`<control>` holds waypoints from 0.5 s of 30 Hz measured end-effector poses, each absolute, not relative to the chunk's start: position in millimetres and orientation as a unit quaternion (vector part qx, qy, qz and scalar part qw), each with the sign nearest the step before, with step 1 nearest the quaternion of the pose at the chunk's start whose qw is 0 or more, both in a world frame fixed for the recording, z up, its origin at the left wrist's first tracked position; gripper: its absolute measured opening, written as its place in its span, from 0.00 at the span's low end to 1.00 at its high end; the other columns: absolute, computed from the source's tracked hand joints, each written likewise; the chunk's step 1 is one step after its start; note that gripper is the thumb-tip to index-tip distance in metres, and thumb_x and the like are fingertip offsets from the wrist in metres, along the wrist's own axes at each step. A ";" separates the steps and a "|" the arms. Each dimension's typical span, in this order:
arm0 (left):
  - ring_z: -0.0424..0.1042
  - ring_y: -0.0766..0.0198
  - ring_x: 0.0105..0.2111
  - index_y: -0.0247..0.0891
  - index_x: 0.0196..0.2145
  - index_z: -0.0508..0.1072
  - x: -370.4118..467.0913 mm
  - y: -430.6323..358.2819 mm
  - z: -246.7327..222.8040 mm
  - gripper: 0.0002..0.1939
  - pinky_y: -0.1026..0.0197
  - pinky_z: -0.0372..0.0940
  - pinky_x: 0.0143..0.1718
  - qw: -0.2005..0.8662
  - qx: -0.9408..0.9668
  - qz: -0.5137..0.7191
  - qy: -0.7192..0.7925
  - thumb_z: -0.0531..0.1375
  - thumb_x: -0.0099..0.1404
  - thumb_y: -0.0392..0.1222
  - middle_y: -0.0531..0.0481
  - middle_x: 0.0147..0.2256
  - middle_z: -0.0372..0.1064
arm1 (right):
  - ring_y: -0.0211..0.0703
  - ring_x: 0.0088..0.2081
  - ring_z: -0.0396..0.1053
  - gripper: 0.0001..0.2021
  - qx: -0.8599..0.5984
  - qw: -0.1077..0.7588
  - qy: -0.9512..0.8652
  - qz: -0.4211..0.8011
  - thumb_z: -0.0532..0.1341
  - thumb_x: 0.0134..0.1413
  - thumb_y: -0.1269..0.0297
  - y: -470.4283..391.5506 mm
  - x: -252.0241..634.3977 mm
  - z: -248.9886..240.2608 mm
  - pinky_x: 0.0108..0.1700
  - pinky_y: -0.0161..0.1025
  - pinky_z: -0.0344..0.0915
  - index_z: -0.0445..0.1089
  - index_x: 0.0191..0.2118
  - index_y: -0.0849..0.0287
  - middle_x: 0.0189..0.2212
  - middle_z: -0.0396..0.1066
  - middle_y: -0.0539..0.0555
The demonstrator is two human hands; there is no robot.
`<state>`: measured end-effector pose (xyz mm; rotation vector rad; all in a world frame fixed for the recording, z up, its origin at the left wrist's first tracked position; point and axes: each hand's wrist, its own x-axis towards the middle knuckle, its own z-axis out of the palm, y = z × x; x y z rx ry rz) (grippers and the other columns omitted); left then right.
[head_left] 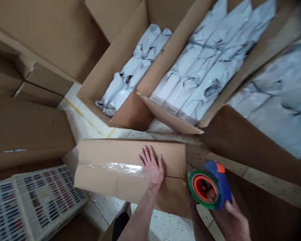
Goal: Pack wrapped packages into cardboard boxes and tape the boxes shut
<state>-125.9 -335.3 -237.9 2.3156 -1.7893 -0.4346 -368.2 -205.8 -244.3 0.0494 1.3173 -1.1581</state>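
A long closed cardboard box lies in front of me, with a strip of clear shiny tape along part of its top seam. My left hand rests flat on the box top, fingers spread, at the right end of that strip. To the right of the box, my right hand grips a blue tape dispenser carrying a green-edged roll with an orange core. The seam right of my left hand shows as a dark line.
Large open cartons filled with white plastic-wrapped bundles stand ahead and to the right. On the left are closed boxes and a white plastic crate. A speckled tile floor shows between them.
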 end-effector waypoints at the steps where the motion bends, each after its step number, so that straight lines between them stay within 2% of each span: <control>1: 0.34 0.49 0.78 0.38 0.76 0.50 -114.1 -329.4 -230.0 0.32 0.34 0.33 0.77 0.111 0.765 -0.185 -0.607 0.47 0.79 0.49 0.41 0.77 0.42 | 0.58 0.45 0.81 0.47 -0.020 0.670 0.569 -0.476 0.76 0.42 0.48 -214.8 -363.0 -229.7 0.47 0.53 0.78 0.61 0.70 0.43 0.51 0.81 0.58; 4: 0.46 0.57 0.76 0.44 0.75 0.50 -43.2 -287.5 -200.0 0.30 0.42 0.44 0.78 0.194 0.734 -0.282 -0.587 0.46 0.79 0.43 0.44 0.75 0.51 | 0.63 0.52 0.78 0.57 -0.141 0.742 0.554 -0.350 0.79 0.37 0.52 -254.6 -316.0 -200.5 0.47 0.51 0.78 0.55 0.74 0.46 0.59 0.77 0.63; 6: 0.55 0.56 0.73 0.45 0.73 0.57 29.7 -239.9 -179.4 0.28 0.44 0.54 0.75 0.240 0.766 -0.284 -0.525 0.47 0.78 0.42 0.42 0.72 0.57 | 0.66 0.59 0.74 0.55 -0.222 0.763 0.534 -0.289 0.79 0.37 0.54 -284.2 -258.3 -195.1 0.54 0.54 0.76 0.58 0.72 0.48 0.63 0.73 0.63; 8: 0.61 0.52 0.70 0.45 0.68 0.66 111.0 -186.5 -161.2 0.25 0.42 0.61 0.72 0.256 0.810 -0.265 -0.456 0.51 0.77 0.46 0.41 0.69 0.63 | 0.66 0.64 0.70 0.53 -0.289 0.795 0.475 -0.242 0.80 0.37 0.55 -312.7 -181.0 -196.0 0.61 0.57 0.72 0.61 0.71 0.49 0.68 0.68 0.62; 10: 0.63 0.49 0.69 0.45 0.65 0.69 188.3 -139.3 -146.9 0.25 0.38 0.60 0.72 0.237 0.850 -0.259 -0.393 0.54 0.75 0.51 0.42 0.68 0.65 | 0.65 0.64 0.69 0.53 -0.317 0.832 0.404 -0.209 0.80 0.37 0.57 -340.3 -85.8 -196.5 0.64 0.58 0.71 0.61 0.72 0.49 0.69 0.66 0.61; 11: 0.64 0.47 0.69 0.45 0.64 0.71 222.4 -120.7 -141.5 0.25 0.37 0.60 0.71 0.231 0.863 -0.260 -0.367 0.55 0.74 0.53 0.42 0.67 0.67 | 0.64 0.63 0.71 0.54 -0.320 0.845 0.380 -0.199 0.81 0.36 0.58 -353.6 -32.8 -194.9 0.62 0.57 0.72 0.61 0.71 0.49 0.68 0.68 0.60; 15: 0.66 0.41 0.68 0.47 0.59 0.75 319.6 -83.1 -129.0 0.29 0.36 0.61 0.71 0.231 0.898 -0.252 -0.276 0.59 0.66 0.60 0.43 0.65 0.70 | 0.58 0.62 0.72 0.55 -0.339 0.885 0.254 -0.194 0.80 0.36 0.62 -392.4 187.5 -173.9 0.65 0.56 0.69 0.58 0.72 0.47 0.66 0.70 0.55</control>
